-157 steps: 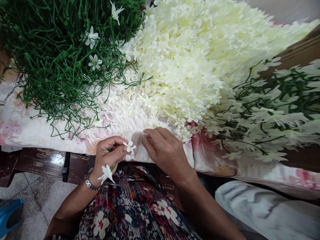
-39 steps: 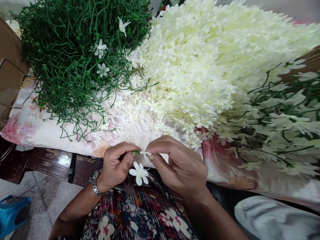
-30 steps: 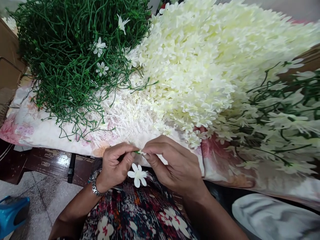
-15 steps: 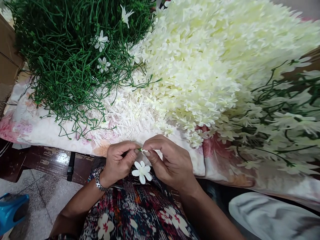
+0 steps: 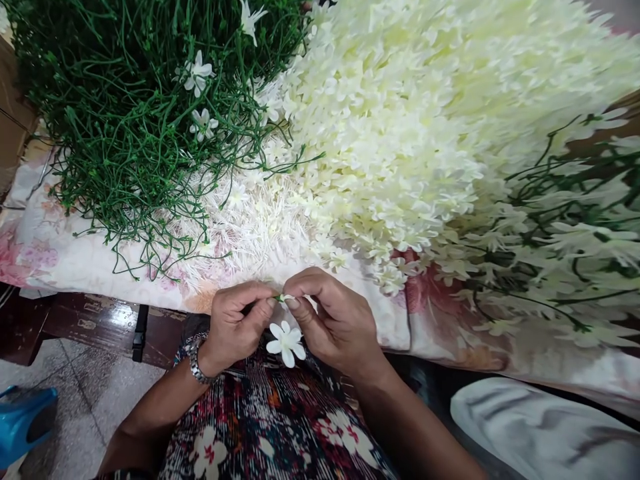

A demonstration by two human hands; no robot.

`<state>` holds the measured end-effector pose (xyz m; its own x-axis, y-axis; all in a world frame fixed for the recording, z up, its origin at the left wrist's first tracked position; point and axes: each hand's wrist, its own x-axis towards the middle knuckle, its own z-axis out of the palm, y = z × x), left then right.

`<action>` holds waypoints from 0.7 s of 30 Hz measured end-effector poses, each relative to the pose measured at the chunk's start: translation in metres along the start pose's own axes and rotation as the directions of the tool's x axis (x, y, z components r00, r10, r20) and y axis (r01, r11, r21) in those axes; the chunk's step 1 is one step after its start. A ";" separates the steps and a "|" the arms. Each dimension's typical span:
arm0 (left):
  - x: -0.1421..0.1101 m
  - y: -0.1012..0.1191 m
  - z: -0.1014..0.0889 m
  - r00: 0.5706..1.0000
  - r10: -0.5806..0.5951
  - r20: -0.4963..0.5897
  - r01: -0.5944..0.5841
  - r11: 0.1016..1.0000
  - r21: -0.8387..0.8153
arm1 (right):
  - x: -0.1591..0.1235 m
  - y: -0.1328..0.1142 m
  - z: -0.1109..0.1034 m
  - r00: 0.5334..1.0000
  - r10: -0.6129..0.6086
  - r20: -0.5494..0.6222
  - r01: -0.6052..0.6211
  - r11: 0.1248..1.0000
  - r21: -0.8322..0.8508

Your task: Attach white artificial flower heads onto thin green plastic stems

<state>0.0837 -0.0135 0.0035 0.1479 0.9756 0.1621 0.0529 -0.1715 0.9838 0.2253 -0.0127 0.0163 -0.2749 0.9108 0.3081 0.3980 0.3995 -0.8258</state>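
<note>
My left hand point(image 5: 236, 327) is closed in a pinch at a bit of green stem point(image 5: 279, 298), which shows only briefly between the fingertips. Thumb and forefinger of my right hand point(image 5: 343, 323) press together at the same spot, on a small white flower piece point(image 5: 287, 297) mostly covered by the fingers. Just below the fingertips, between both hands, a white artificial flower point(image 5: 287, 343) with open petals hangs over the patterned clothing. How it joins the stem is hidden.
A heap of green plastic stems point(image 5: 125, 120) lies at the back left of the cloth-covered table point(image 5: 125, 267). Beside it rises a big pile of cream-white blossoms point(image 5: 400, 133), with thin white stamens point(image 5: 260, 220) between. Finished-looking stemmed flowers point(image 5: 590, 240) lie at right. A blue stool point(image 5: 25, 423) stands at lower left.
Both hands keep their pinch at nearly the same place. My right hand has shifted slightly left, and the hanging flower has turned a little. The view has moved slightly.
</note>
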 end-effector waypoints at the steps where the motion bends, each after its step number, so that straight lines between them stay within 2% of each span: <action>1: 0.000 0.000 0.000 1.000 -0.001 -0.005 0.001 1.000 0.002 | 0.000 0.001 0.001 1.000 -0.001 -0.004 0.001 1.000 0.006; 6: 0.000 -0.002 0.002 0.998 0.028 -0.051 -0.029 0.999 -0.023 | -0.001 0.002 0.004 1.000 0.008 -0.025 -0.007 1.000 0.021; 17: -0.001 -0.003 0.003 0.997 0.030 -0.070 -0.030 1.000 -0.003 | -0.001 0.001 0.009 0.998 -0.011 -0.067 0.012 1.000 0.016; 21: -0.001 -0.002 0.002 0.998 0.028 -0.061 -0.027 0.999 0.023 | 0.000 0.001 0.008 0.999 -0.025 -0.046 0.025 1.000 0.006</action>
<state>0.0859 -0.0146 0.0014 0.0892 0.9769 0.1940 0.0712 -0.2005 0.9771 0.2191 -0.0131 0.0118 -0.2438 0.9044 0.3502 0.3859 0.4218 -0.8205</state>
